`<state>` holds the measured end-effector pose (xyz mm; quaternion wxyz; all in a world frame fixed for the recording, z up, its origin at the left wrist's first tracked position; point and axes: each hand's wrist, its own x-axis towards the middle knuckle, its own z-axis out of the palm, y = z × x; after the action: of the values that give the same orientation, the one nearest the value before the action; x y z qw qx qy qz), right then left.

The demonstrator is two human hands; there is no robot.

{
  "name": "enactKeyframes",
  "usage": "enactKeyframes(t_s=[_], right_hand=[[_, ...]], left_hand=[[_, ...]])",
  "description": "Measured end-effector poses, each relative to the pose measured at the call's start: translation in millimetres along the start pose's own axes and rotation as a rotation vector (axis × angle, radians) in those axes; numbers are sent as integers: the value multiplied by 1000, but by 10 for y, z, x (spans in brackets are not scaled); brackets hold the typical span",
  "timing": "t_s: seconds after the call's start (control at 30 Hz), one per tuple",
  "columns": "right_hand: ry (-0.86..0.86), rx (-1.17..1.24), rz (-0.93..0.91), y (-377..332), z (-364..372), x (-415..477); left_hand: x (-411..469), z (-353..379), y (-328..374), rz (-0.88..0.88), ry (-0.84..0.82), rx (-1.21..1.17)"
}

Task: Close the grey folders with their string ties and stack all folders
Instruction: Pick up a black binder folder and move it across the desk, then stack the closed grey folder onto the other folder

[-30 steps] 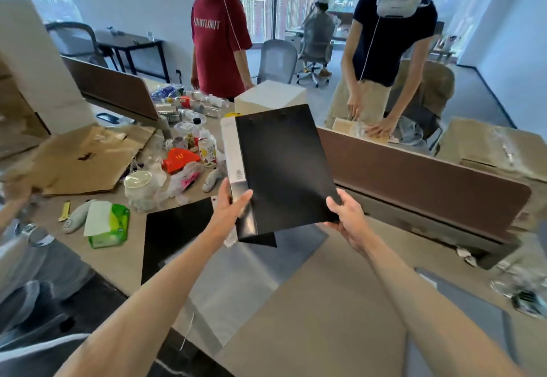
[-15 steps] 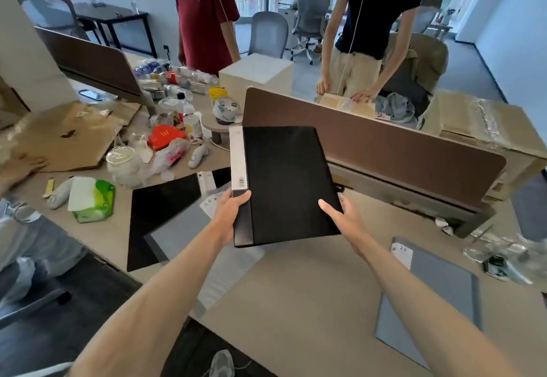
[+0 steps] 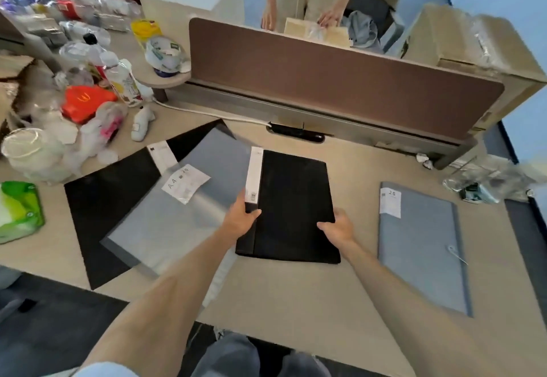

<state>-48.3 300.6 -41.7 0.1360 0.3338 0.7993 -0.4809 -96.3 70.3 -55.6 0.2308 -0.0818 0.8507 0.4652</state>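
You hold the black folder (image 3: 293, 205) with both hands at its near end, and it lies flat or nearly flat on the desk (image 3: 296, 293); whether its underside fully touches the surface cannot be told. Your left hand (image 3: 240, 219) grips the near-left corner by the spine, thumb on top of the cover just below the white spine label (image 3: 254, 176), the fingers hidden beneath. Your right hand (image 3: 338, 226) clasps the near-right edge, thumb lying across the cover and the other fingers curled under out of sight. To the left of your left hand, a grey folder (image 3: 177, 211) rests at an angle on top of an open black folder (image 3: 109, 196), and a white sticker marked A4 (image 3: 186, 182) sits on its upper part; its near-right corner lies just beside your left forearm. Its tie is not visible. To the right of your right hand, well apart from the folder you hold, a second grey folder (image 3: 423, 246) lies flat and closed on the desk, with a white sticker marked 20 (image 3: 391, 202) at its far-left corner and a thin string tie (image 3: 457, 255) loose along its right edge. Beyond your hands stands a brown desk divider (image 3: 340, 80), and far to your left is a heap of plastic bags and bottles (image 3: 77, 95).
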Motion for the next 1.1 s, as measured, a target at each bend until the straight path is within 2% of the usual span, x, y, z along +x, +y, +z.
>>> enactKeyframes(t_s=[0.1, 0.23, 0.33, 0.6, 0.77, 0.93, 1.0, 1.1], right_hand=[[-9, -42, 92, 113, -45, 17], [47, -39, 116, 127, -257, 1], [98, -25, 132, 240, -436, -28], [251, 34, 158, 943, -945, -50], [323, 16, 170, 1300, -1515, 214], [349, -139, 155, 1684, -2059, 577], [336, -189, 157, 1829, -2244, 715], [261, -237, 184, 1934, -2410, 791]], left_hand=[[118, 119, -66, 23, -111, 228], [232, 218, -119, 158, -12, 418], [258, 394, 22, 252, -2, 457], [89, 1240, 606, 437, -278, 485], [49, 1813, 921, 320, -449, 530], [-63, 2339, 1179, 203, -526, 540], [-58, 2578, 1249, 137, -544, 475], [133, 2990, 1169, 17, -521, 252]])
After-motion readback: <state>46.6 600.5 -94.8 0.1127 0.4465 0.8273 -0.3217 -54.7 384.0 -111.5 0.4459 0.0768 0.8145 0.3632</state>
